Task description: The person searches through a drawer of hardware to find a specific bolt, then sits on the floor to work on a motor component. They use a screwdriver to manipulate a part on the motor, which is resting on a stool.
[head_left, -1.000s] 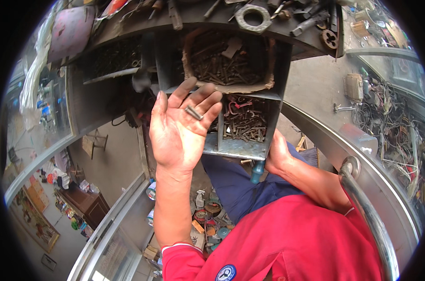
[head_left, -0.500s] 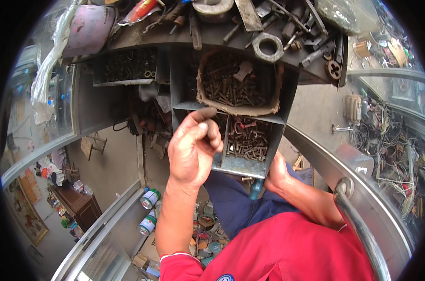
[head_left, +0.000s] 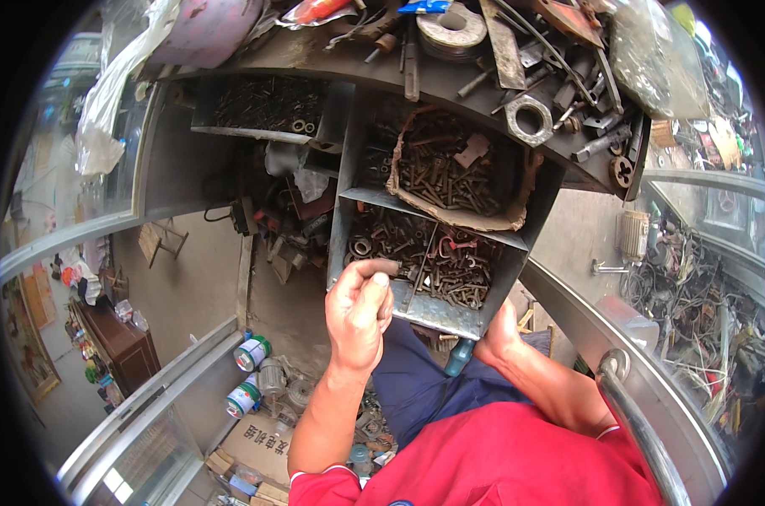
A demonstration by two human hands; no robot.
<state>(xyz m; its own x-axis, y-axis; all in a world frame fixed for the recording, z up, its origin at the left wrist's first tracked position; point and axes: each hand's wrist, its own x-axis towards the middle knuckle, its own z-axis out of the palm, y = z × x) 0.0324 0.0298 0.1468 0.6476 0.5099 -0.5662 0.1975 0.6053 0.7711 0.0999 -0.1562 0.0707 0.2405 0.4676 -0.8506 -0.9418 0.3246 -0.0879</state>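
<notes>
A grey metal drawer (head_left: 450, 314), divided into compartments, is pulled out in front of me. My left hand (head_left: 359, 319) is over its front left corner, fingers curled in and thumb pressed against the index finger. Whatever the pinch holds, if anything, is hidden. Nuts and bolts (head_left: 385, 236) fill the front left compartment just beyond that hand. Small bolts (head_left: 458, 277) and a reddish clip-like piece lie in the front right one. Behind them sits a torn cardboard box (head_left: 462, 221) of long bolts. My right hand (head_left: 499, 337) touches the drawer's right front corner, its fingers hidden behind it.
Above the drawer is a bench crowded with metal parts, including a large hex nut (head_left: 529, 120) and a thick ring (head_left: 452, 29). Another drawer (head_left: 260, 132) of screws stands out at left. A teal handle (head_left: 459, 357) hangs below. A curved metal bar (head_left: 652, 430) is at right.
The view has shifted, so the drawer appears lower and farther right. My left hand has moved toward the drawer's front edge, uncovering the front left compartment. My right hand stays at the drawer's corner.
</notes>
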